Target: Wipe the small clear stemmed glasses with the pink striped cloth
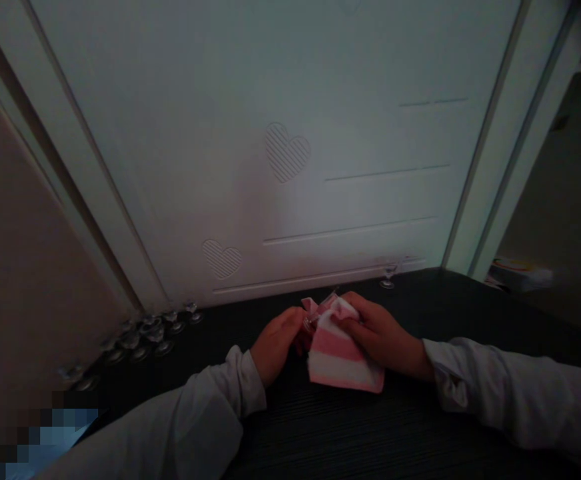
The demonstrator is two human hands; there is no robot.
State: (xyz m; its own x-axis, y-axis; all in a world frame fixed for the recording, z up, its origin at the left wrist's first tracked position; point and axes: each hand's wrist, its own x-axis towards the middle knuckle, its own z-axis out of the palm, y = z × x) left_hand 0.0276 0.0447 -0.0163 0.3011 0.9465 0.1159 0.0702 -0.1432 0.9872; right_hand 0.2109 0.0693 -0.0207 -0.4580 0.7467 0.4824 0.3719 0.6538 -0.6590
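Above the dark table, my left hand is closed around the foot end of a small clear stemmed glass. My right hand grips a pink and white striped cloth and presses it against the upper part of the same glass. The cloth hangs down below my fingers, and a fold of it shows on the far side of the glass. Much of the glass is hidden by the cloth and fingers.
Several small stemmed glasses stand grouped at the table's left side. One more glass stands at the back right, close to the white panel with carved hearts. The dark tabletop spreads beneath my arms.
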